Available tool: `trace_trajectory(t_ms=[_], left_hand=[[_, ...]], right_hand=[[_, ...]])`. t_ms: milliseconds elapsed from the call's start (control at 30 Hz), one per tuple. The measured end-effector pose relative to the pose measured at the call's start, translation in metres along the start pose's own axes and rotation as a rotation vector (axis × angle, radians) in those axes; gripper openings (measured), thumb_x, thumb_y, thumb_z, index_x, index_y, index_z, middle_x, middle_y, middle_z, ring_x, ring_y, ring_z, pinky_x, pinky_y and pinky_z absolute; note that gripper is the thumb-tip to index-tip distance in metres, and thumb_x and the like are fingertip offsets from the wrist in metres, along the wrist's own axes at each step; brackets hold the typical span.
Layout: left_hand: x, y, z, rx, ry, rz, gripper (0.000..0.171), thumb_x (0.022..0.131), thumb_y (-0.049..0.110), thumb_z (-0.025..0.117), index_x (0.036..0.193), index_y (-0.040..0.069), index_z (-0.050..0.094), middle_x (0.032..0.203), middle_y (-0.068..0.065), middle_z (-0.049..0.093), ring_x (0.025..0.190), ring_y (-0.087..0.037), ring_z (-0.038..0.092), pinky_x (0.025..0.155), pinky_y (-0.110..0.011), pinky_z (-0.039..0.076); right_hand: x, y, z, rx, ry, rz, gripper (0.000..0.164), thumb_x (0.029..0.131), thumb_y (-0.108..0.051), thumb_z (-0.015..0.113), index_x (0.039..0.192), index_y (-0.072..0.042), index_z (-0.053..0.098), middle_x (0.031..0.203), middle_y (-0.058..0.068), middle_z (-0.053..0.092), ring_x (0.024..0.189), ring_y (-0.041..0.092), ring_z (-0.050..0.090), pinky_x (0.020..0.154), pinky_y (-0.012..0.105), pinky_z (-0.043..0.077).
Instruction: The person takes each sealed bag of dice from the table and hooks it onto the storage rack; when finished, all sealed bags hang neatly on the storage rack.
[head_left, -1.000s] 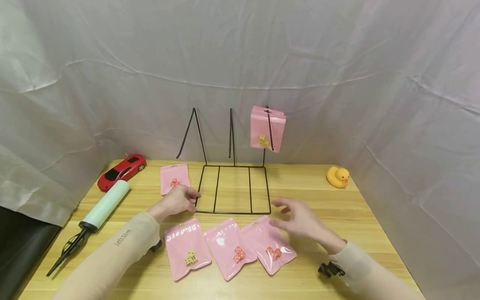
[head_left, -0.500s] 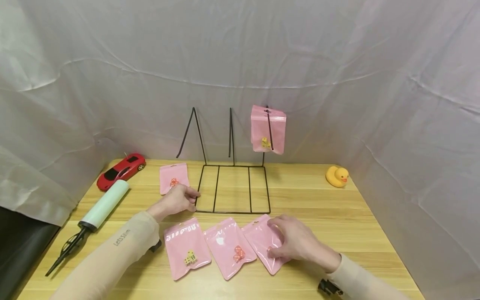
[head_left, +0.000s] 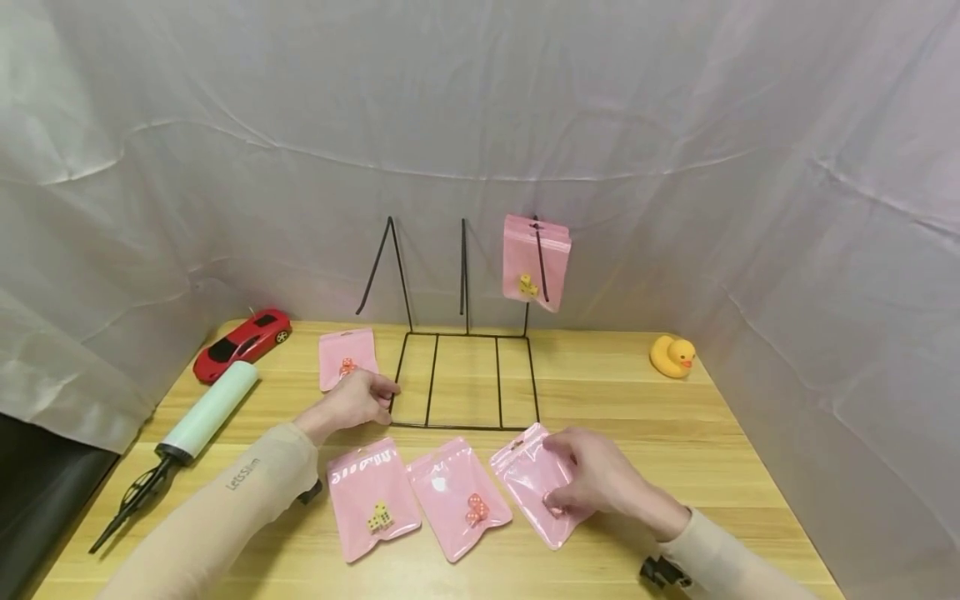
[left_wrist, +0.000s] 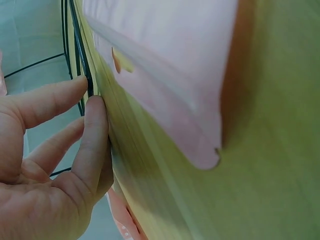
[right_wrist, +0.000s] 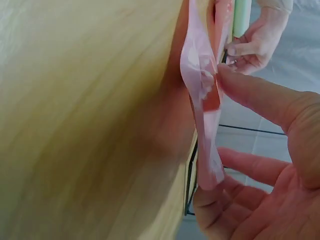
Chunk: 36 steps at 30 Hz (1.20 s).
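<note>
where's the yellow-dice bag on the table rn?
In the head view, the yellow-dice bag lies front, left of centre, on the near side of the left hand and just left of a red-dice bag.

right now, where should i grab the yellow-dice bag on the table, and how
Probably its near edge, pinched from the person's side: the bag lies flat, dice toward that end, with the left sleeve and middle bag crowding its sides.

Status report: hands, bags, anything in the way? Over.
Left hand grips rack, front-left corner. Right hand grips front-right bag. Nothing seems in the way.
</note>
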<state>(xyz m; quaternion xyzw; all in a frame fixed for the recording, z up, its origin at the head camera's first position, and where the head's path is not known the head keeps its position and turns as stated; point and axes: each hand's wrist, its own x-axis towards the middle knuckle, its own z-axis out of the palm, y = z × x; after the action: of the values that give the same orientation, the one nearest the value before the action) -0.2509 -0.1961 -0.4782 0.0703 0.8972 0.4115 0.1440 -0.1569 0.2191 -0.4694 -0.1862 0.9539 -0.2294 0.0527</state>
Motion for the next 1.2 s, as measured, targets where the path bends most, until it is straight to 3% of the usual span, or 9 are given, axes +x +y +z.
trace_trajectory(t_ms=[167,433,767,967,1200], left_hand=[[-0.002,0.002,0.000,0.002,-0.001,-0.011,0.059,0.082,-0.004,0.090,0.139,-0.004,0.075,0.128,-0.020,0.077,0.111,-0.026,0.070,0.105,-0.044,0.058],[-0.001,0.000,0.000,0.002,-0.002,-0.005,0.059,0.083,-0.004,0.090,0.139,-0.004,0.075,0.127,-0.020,0.077,0.111,-0.026,0.069,0.105,-0.044,0.058],[0.002,-0.003,0.001,0.006,0.004,0.017,0.058,0.080,-0.005,0.090,0.136,-0.005,0.076,0.123,-0.019,0.079,0.107,-0.023,0.071,0.098,-0.035,0.058],[0.001,-0.002,0.002,-0.008,0.002,-0.004,0.059,0.082,-0.004,0.090,0.139,-0.003,0.075,0.125,-0.018,0.078,0.109,-0.023,0.070,0.103,-0.039,0.058],[0.002,-0.003,0.001,-0.016,0.002,-0.008,0.059,0.082,-0.004,0.090,0.139,-0.003,0.075,0.125,-0.017,0.078,0.109,-0.023,0.070,0.105,-0.043,0.058]], right_hand=[[0.000,0.003,-0.010,0.092,0.011,-0.004,0.056,0.068,-0.010,0.100,0.121,-0.005,0.083,0.112,0.004,0.082,0.086,0.008,0.066,0.072,0.023,0.055],[-0.001,0.003,-0.025,0.167,0.042,-0.049,0.036,0.080,0.003,0.089,0.116,-0.005,0.085,0.114,0.014,0.085,0.078,0.002,0.067,0.064,0.021,0.057],[0.002,-0.001,-0.045,0.158,0.063,-0.195,0.036,0.086,0.011,0.079,0.119,-0.002,0.085,0.115,0.014,0.086,0.077,-0.004,0.067,0.067,0.020,0.057],[0.003,-0.005,-0.053,0.162,0.051,-0.201,0.037,0.087,0.011,0.079,0.121,-0.002,0.084,0.119,0.016,0.086,0.078,-0.003,0.069,0.065,0.020,0.057],[0.003,-0.010,-0.058,0.222,0.124,-0.197,0.041,0.088,0.012,0.079,0.125,-0.004,0.084,0.128,0.021,0.083,0.081,0.006,0.076,0.062,0.021,0.061]])
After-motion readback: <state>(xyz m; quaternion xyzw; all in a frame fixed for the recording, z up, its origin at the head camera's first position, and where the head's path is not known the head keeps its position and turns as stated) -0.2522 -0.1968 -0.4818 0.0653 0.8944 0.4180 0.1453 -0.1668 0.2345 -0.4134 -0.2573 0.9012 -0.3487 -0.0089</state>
